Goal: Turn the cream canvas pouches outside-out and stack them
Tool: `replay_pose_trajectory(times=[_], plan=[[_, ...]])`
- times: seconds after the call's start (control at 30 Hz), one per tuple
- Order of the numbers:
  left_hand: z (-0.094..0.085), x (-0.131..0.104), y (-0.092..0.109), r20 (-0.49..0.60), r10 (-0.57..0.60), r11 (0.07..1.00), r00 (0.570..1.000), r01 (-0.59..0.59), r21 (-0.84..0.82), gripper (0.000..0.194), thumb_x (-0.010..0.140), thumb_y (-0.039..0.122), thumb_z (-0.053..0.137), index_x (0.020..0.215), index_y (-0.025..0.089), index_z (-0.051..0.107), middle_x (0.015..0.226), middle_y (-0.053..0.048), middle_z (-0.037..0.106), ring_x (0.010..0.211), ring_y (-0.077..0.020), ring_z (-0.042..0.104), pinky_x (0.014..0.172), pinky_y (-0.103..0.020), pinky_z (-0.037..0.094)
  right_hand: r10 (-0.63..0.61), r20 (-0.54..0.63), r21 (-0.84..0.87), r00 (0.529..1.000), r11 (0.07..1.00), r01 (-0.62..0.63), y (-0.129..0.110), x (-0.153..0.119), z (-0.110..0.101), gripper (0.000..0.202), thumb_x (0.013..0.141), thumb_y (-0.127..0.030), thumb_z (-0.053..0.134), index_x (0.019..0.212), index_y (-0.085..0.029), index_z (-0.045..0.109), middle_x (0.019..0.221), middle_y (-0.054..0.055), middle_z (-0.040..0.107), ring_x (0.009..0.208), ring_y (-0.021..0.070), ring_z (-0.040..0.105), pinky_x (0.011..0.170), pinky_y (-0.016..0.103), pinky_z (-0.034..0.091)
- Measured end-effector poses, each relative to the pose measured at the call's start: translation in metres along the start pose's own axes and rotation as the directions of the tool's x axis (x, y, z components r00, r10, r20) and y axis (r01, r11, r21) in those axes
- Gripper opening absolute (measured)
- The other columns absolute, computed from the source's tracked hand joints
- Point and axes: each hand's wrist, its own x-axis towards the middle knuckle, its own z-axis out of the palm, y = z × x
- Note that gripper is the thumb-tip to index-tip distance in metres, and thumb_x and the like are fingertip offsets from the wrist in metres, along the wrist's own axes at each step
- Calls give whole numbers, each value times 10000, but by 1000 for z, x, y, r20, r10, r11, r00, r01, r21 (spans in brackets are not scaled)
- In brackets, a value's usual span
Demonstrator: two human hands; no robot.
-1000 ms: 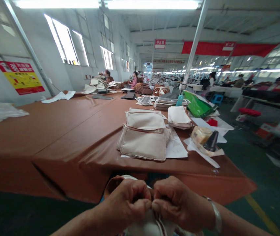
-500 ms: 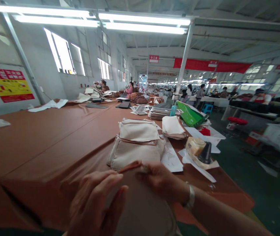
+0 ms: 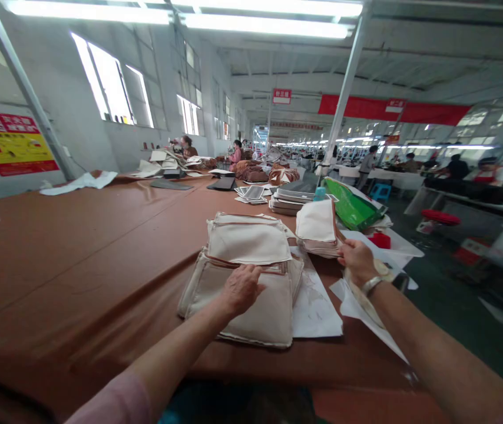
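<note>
Two stacks of cream fabric pieces with brown edges lie overlapping in the middle, the near stack (image 3: 251, 312) in front of the far stack (image 3: 249, 238). My left hand (image 3: 243, 288) rests on the near stack by its back edge, its fingers curled; whether they pinch a piece is hidden. To the right, my right hand (image 3: 357, 261) has its fingers closed on the right corner of the top piece of a smaller cream stack (image 3: 317, 222). White paper (image 3: 315, 300) lies beneath and beside the stacks.
Brown sheeting covers the table (image 3: 79, 253). Behind the small stack are grey panels (image 3: 289, 200), a blue bottle (image 3: 320, 193) and a green bag (image 3: 352, 205). A red item (image 3: 379, 239) and white sheets lie at right. People work farther back.
Both hands have moved forward from the near table edge, the right one out to the small stack. The piece held close to me now lies out of the hands, apparently on the near stack.
</note>
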Motion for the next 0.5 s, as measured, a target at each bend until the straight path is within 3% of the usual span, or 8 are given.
replay_pose_trajectory(times=[0.13, 0.23, 0.3, 0.4, 0.5], plan=[[34, 26, 8, 43, -20, 1000, 999, 19, 21, 327, 784, 347, 733, 1043, 190, 612, 1008, -84, 613, 952, -256, 579, 850, -370, 447, 42, 264, 25, 964, 998, -50, 42, -20, 38, 252, 950, -289, 588, 1155, -142, 596, 1116, 77, 637, 912, 202, 654, 774, 384, 568], [39, 31, 17, 48, -17, 998, 999, 14, 54, 254, 815, 324, 703, 1005, 177, 620, 985, -101, 593, 940, -270, 559, 821, -383, 432, -20, 357, 130, 934, 991, -28, 50, -30, 59, 212, 945, -300, 592, 1069, -130, 623, 998, 55, 666, 806, 168, 661, 684, 322, 568], [33, 23, 21, 55, 30, 998, 998, -34, 62, 156, 849, 304, 667, 938, 182, 626, 944, -85, 587, 910, -254, 551, 792, -361, 422, -59, 363, 207, 930, 978, -19, 48, -33, 64, 223, 924, -333, 598, 1026, -139, 637, 940, 45, 684, 768, 159, 666, 624, 276, 548], [10, -9, 22, 64, 132, 990, 989, -135, 42, 141, 909, 319, 594, 843, 198, 623, 857, -42, 571, 821, -200, 537, 746, -310, 406, -96, 415, 280, 905, 959, -27, 38, -42, 60, 265, 873, -380, 598, 1003, -155, 653, 933, 60, 712, 777, 164, 683, 601, 243, 526], [-28, -57, 25, 12, 196, 981, 980, -196, -7, 189, 953, 308, 527, 832, 200, 623, 807, -28, 560, 750, -166, 516, 703, -281, 399, -123, 599, 286, 791, 956, -68, 27, -62, 59, 287, 858, -383, 603, 1006, -149, 677, 994, 101, 725, 840, 198, 700, 652, 274, 551]])
